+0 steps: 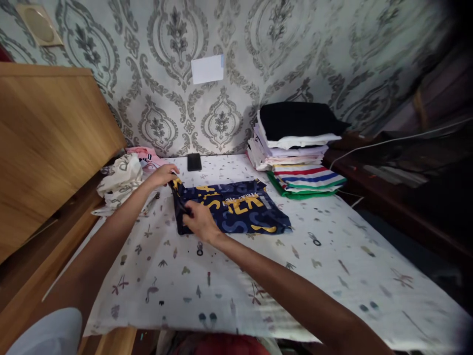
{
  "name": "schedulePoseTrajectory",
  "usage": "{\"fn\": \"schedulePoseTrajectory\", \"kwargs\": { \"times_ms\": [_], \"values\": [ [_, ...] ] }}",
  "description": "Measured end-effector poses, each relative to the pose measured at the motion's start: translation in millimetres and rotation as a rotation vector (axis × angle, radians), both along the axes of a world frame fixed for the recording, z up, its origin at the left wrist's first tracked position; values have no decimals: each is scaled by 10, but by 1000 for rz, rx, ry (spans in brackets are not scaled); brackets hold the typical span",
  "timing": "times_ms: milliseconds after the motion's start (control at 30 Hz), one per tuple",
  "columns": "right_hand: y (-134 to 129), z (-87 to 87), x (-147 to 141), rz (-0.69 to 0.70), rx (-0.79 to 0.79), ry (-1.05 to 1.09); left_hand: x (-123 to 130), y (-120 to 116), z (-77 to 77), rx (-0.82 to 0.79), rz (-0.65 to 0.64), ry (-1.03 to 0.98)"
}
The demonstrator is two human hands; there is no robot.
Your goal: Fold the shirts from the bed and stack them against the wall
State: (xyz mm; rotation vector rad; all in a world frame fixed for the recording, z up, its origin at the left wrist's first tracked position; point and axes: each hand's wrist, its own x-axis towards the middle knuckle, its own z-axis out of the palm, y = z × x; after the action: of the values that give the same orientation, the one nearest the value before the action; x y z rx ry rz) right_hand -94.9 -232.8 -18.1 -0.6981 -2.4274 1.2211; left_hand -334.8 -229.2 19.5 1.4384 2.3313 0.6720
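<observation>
A navy T-shirt (pixel 236 209) with yellow and grey lettering lies folded into a flat, roughly rectangular shape in the middle of the table. At its far left corner, my left hand (pixel 165 175) pinches the fabric edge, lifting it slightly. Nearer to me, my right hand (pixel 201 220) grips the same left edge with curled fingers, partly covering the print. Along that left side, the darker inside of the cloth shows between my hands.
A patterned white cloth (pixel 236 281) covers the table. Folded clothes (pixel 295 148) are stacked at the back right, striped ones at the bottom. Crumpled garments (pixel 123 180) lie left, beside a wooden cabinet (pixel 51 138). A black phone-like object (pixel 194 161) rests near the wall.
</observation>
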Motion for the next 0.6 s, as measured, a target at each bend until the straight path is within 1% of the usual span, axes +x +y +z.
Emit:
{"fn": "schedulePoseTrajectory", "kwargs": {
  "times_ms": [67, 133, 200, 300, 400, 500, 600],
  "values": [
    [128, -75, 160, -42, -276, 72, 198, 150, 40, 48, -10, -162],
    [238, -161, 326, -76, -530, 125, 408, 320, 28, 69, -5, -337],
    [327, -242, 491, -112, -690, 172, 601, 495, -40, 52, 3, -446],
    [413, -334, 705, -183, -820, 224, 824, 726, -215, 9, 1, -514],
    [443, -369, 839, -243, -916, 255, 966, 877, -395, -30, 1, -538],
    [441, -344, 895, -263, -977, 249, 1049, 937, -506, -44, 2, -566],
    [439, -297, 914, -280, -1005, 229, 1096, 922, -541, -34, -6, -600]
  ]
}}
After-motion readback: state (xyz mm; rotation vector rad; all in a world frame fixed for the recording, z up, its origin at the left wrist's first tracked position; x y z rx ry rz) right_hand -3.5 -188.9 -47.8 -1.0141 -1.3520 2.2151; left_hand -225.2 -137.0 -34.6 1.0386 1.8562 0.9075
